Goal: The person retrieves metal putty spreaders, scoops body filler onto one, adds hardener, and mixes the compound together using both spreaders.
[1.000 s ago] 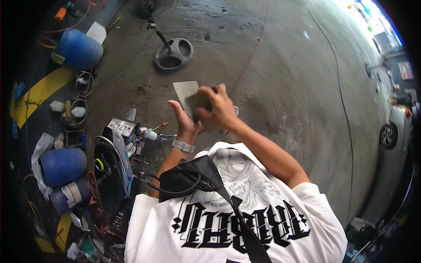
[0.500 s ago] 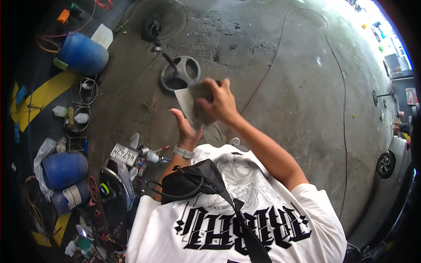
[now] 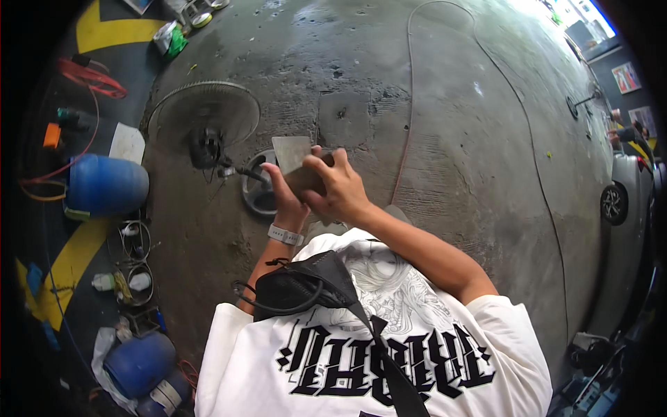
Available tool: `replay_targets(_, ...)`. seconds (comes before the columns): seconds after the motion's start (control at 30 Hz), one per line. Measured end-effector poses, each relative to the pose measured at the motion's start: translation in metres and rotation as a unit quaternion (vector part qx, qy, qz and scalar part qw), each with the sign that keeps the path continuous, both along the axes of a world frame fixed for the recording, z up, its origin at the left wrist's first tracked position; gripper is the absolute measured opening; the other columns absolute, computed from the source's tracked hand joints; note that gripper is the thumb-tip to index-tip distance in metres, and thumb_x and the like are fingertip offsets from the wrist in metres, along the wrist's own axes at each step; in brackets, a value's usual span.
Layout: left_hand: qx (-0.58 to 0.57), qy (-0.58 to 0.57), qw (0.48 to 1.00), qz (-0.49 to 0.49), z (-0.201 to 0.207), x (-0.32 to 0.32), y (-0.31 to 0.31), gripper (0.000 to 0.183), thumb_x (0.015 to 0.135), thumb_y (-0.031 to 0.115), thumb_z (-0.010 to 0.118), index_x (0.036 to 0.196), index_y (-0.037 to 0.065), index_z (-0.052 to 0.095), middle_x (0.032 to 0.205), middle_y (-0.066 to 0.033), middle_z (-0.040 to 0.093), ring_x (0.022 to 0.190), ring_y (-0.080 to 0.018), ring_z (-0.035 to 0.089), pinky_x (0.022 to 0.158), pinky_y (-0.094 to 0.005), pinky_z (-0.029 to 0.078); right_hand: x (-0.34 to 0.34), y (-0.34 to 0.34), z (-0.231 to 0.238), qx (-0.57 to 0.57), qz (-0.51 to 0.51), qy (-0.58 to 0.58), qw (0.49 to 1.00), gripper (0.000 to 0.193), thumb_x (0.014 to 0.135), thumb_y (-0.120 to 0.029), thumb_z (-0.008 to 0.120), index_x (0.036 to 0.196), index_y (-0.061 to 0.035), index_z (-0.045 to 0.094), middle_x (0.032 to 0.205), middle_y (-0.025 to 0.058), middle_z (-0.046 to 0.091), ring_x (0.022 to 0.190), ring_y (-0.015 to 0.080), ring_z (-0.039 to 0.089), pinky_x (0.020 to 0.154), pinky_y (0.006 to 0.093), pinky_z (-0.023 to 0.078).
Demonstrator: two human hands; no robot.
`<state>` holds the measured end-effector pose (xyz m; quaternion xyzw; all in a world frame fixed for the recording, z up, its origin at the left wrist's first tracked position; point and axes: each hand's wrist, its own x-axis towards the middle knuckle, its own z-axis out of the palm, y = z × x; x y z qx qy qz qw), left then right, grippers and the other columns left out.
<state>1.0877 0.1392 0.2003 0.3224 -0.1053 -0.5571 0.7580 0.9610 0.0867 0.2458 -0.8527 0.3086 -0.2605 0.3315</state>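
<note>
Above the floor in front of me, both hands are on a grey rectangular sheet that looks like sandpaper, with a dark brown flat block lying against it. My right hand is closed round the block's right side, fingers bent over its top edge. My left hand supports the block and sheet from the left, thumb raised along the near side; its other fingers are hidden. A grey wristband circles my left wrist. The round base of a stand fan lies just beyond my left hand.
The fan's wire cage stands at the left front. Blue barrels, wire racks and bottles line the left side by yellow floor stripes. A thin hose loops over the concrete. A silver car is at the right.
My view has turned, shifting the fan left and down. The sheet was tilted and partly blurred; now it stands more upright, with the brown block plainly visible and my left hand against it.
</note>
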Motion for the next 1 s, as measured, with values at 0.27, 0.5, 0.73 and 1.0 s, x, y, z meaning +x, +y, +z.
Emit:
replay_targets(0.27, -0.062, -0.046, 0.997, 0.01, 0.02, 0.037, -0.103, 0.098, 0.081, 0.082, 0.036, 0.14, 0.004, 0.036, 0.129, -0.0151, 0.054, 0.103, -0.0271, 0.061, 0.089, -0.0413, 0.053, 0.023, -0.082, -0.028, 0.491, 0.057, -0.282, 0.822, 0.056, 0.082, -0.019, 0.076, 0.13, -0.0198, 0.046, 0.103, 0.0063, 0.049, 0.097, 0.0189, 0.057, 0.086, 0.033, 0.048)
replay_targets(0.5, 0.033, -0.703, 0.709, -0.039, 0.041, 0.055, -0.171, 0.109, 0.068, 0.073, 0.069, 0.148, 0.009, 0.033, 0.132, -0.0116, 0.054, 0.117, -0.0258, 0.055, 0.098, -0.0405, 0.043, -0.006, -0.22, -0.002, 0.683, 0.149, -0.363, 0.616, 0.068, 0.081, -0.005, 0.061, 0.143, -0.0085, 0.034, 0.104, 0.008, 0.057, 0.088, 0.0178, 0.062, 0.08, 0.0299, 0.052)
replay_targets(0.73, 0.026, -0.882, 0.468, -0.039, 0.068, 0.051, -0.265, 0.114, 0.058, 0.055, 0.084, 0.148, 0.009, 0.032, 0.138, -0.0163, 0.049, 0.128, -0.0353, 0.045, 0.108, -0.0476, 0.032, -0.039, -0.316, -0.014, 0.683, 0.164, -0.251, 0.666, 0.067, 0.071, -0.005, 0.057, 0.138, -0.0011, 0.046, 0.103, 0.0077, 0.062, 0.088, 0.0153, 0.063, 0.08, 0.0279, 0.054)
replay_targets(1.0, -0.098, -0.184, 0.978, -0.001, 0.009, 0.013, -0.349, 0.102, 0.074, 0.054, 0.076, 0.149, 0.008, 0.025, 0.147, -0.0142, 0.038, 0.135, -0.0335, 0.037, 0.113, -0.0483, 0.032, -0.025, -0.363, -0.039, 0.722, 0.212, -0.428, 0.501, 0.065, 0.077, -0.007, 0.057, 0.141, -0.0015, 0.042, 0.091, 0.0061, 0.063, 0.066, 0.0168, 0.059, 0.071, 0.0266, 0.05)
